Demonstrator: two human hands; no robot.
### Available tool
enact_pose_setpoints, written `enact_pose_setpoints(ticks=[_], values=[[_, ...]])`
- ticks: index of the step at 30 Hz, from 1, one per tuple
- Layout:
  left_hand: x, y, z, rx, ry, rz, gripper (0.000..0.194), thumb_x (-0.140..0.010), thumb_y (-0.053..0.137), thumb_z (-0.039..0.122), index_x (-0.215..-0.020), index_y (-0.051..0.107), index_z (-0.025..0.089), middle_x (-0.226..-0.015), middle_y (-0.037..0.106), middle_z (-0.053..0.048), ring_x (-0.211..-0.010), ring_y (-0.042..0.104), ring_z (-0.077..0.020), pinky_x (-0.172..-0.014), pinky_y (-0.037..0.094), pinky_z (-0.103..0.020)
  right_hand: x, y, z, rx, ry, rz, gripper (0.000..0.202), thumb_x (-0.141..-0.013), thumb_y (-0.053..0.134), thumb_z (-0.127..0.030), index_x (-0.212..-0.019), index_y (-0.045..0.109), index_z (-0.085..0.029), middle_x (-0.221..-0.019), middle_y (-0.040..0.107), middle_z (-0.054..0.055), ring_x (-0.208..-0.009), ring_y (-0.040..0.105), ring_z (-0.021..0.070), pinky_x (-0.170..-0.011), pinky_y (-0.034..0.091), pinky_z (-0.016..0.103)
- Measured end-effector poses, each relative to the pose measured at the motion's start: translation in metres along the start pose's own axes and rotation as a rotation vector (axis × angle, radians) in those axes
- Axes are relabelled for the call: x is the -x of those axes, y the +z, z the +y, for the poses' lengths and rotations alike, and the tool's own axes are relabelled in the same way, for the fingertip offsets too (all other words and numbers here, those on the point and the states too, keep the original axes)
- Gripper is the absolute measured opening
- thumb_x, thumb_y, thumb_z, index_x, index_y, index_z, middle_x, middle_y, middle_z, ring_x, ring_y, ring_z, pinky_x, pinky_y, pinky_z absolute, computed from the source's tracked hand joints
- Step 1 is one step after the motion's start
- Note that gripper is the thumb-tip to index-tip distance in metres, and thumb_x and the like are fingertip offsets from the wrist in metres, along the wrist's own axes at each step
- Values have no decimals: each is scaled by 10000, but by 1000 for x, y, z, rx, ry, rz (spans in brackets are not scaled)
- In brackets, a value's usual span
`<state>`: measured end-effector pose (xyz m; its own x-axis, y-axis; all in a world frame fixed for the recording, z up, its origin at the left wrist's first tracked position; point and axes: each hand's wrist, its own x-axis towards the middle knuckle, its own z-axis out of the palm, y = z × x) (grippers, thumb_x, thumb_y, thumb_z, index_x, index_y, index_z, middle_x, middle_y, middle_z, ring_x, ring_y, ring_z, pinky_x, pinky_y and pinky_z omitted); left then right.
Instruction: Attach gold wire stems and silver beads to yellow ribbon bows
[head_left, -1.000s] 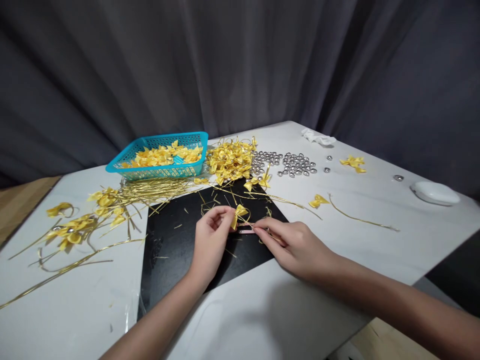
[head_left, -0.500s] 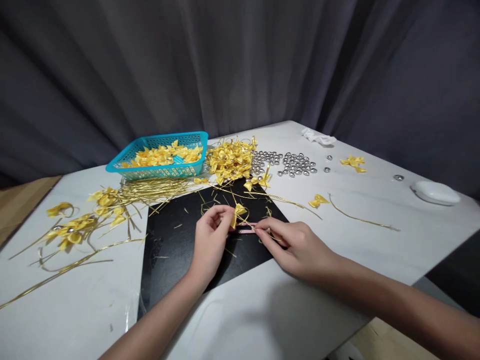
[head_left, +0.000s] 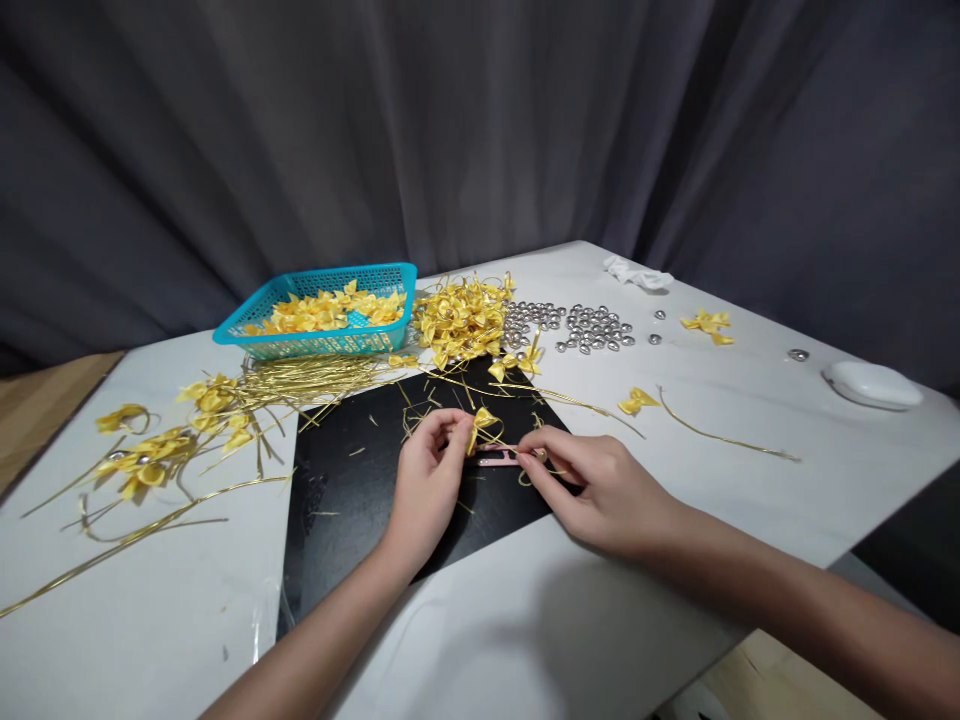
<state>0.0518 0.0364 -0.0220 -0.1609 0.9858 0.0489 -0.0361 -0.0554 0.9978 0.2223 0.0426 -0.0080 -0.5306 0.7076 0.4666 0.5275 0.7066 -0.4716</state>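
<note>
Over the black mat, my left hand pinches a yellow ribbon bow between thumb and fingers. To its right, my right hand is closed, thumb against forefinger, on a thin gold cord that runs from the bow. Just beneath the cord lies a pink tool, perhaps small scissors or a cutter, on the mat; my right hand hides part of it. Short gold cord scraps are strewn about the mat.
A turquoise basket of yellow bows stands at the back left. Beside it are a pile of corded bows and silvery beads. Gold cords lie before the basket. A white dish-like object rests at the right.
My right hand has shifted very slightly right, drawing the cord a little away from the bow. My left hand keeps its pinch on the bow and has barely moved.
</note>
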Motion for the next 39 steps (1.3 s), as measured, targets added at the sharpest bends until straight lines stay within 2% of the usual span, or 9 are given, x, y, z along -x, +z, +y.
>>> enact_pose_setpoints(ticks=[11,13,16,19,22,25,28,33,39], values=[[-1,0,0,12,-32,-50,113,-743,627,224,-799,597,131,-715,596,-1,-650,538,-97,-623,428,-204,-6,-10,1,29,-17,-44,137,-850,473,-167,-823,603,-133,-452,337,-70,-402,242,57,-442,248,182],[-2,1,0,34,-30,-47,168,-736,626,215,-871,561,140,-675,582,21,-632,533,-91,-621,424,-202,-8,-12,1,38,-20,-62,133,-855,476,-175,-828,599,-134,-471,396,-59,-403,261,54,-445,256,182],[-2,2,0,91,-25,-52,311,-722,627,201,-971,442,182,-627,579,60,-587,527,-86,-601,418,-204,-14,-22,2,62,-67,-115,140,-878,461,-184,-855,591,-137,-603,551,-13,-464,394,54,-487,301,177],[-1,3,0,110,-23,-77,378,-708,636,190,-945,343,226,-620,586,82,-563,522,-83,-570,405,-196,-27,-32,2,116,-197,-166,187,-907,414,-184,-863,589,-132,-705,614,23,-564,497,72,-527,328,182],[2,3,-1,93,-16,-159,386,-722,631,185,-915,302,244,-639,580,91,-562,503,-72,-548,381,-179,-44,-38,2,157,-308,-222,217,-918,392,-204,-852,586,-132,-706,617,24,-555,492,76,-509,310,192],[4,3,0,78,-14,-257,361,-753,609,183,-910,291,245,-675,574,85,-587,496,-66,-555,375,-173,-63,-35,6,145,-324,-290,194,-913,415,-224,-873,586,-141,-711,612,12,-559,490,75,-520,304,192],[5,3,1,81,-8,-297,342,-769,593,175,-906,287,242,-685,569,78,-597,491,-64,-559,372,-173,-79,-26,16,123,-285,-352,172,-902,443,-231,-878,590,-145,-723,612,9,-590,505,80,-542,305,191],[5,3,2,81,11,-243,356,-747,603,170,-898,289,242,-665,568,78,-569,502,-71,-532,365,-177,-86,-13,36,125,-225,-397,158,-896,456,-228,-862,579,-135,-718,606,18,-602,506,85,-559,316,189],[1,1,1,67,47,-50,309,-742,573,144,-842,294,235,-625,539,91,-537,461,-62,-526,357,-175,-64,-24,30,150,-166,-255,192,-906,409,-227,-874,569,-125,-674,594,26,-560,505,91,-545,331,197]])
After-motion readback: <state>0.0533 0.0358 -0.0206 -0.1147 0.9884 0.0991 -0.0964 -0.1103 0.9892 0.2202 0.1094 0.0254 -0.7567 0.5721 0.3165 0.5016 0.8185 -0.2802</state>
